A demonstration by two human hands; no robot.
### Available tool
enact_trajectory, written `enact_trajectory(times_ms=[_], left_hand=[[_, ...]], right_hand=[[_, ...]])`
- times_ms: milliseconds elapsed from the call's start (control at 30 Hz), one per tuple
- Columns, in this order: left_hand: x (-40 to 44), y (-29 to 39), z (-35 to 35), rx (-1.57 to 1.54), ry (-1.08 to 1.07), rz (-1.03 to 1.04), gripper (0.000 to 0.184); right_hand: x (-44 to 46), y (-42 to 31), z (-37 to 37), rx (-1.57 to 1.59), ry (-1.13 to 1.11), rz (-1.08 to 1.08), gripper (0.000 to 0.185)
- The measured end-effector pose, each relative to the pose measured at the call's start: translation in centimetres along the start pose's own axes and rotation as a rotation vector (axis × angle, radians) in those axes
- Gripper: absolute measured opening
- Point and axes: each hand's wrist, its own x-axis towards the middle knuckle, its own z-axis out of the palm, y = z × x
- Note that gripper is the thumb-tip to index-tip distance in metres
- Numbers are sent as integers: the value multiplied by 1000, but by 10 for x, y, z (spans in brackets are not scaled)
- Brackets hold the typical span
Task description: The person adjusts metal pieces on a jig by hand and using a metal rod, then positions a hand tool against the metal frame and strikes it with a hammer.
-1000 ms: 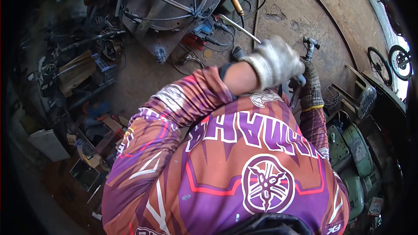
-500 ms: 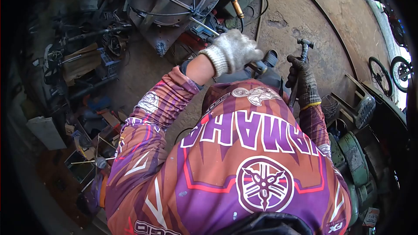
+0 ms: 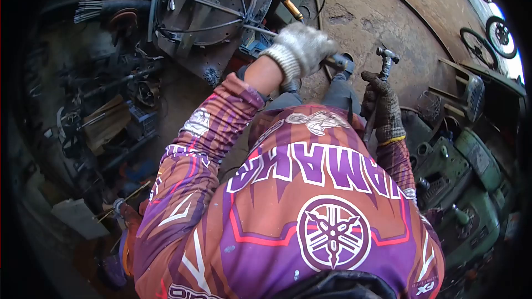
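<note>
My left hand (image 3: 302, 47), in a whitish knit glove, is closed around a metal rod (image 3: 260, 30) that enters the fist from the left. At the fist's other side shows a dark, thick cylindrical piece (image 3: 336, 62); whether it belongs to the rod I cannot tell. A round wire frame with spokes (image 3: 244, 1) lies on the metal bench (image 3: 185, 58), just left of this hand. My right hand (image 3: 382, 102), in a grey glove with a yellow cuff edge, grips a hammer (image 3: 387, 58) upright, its head above the fist and its handle end below.
An orange-brown torch-like handle (image 3: 289, 3) with a black cable sits by the bench edge. A green machine (image 3: 460, 188) stands at right, near a metal stool (image 3: 471, 97). Bicycle wheels (image 3: 500, 36) are at upper right. Metal parts and a crate (image 3: 143, 122) clutter the left.
The view has shifted, showing more of the green machine and the wire frame. Both hands keep their holds, the left on the rod, the right on the hammer.
</note>
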Motion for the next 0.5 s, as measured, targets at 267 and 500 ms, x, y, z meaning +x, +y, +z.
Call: enact_trajectory(times_ms=[267, 500], left_hand=[[3, -6, 10, -14, 92, 43, 24], [-8, -9, 23, -17, 199, 118, 27]], right_hand=[[-33, 96, 39, 422, -106, -306, 41], [-56, 88, 95, 253, 148, -178, 28]])
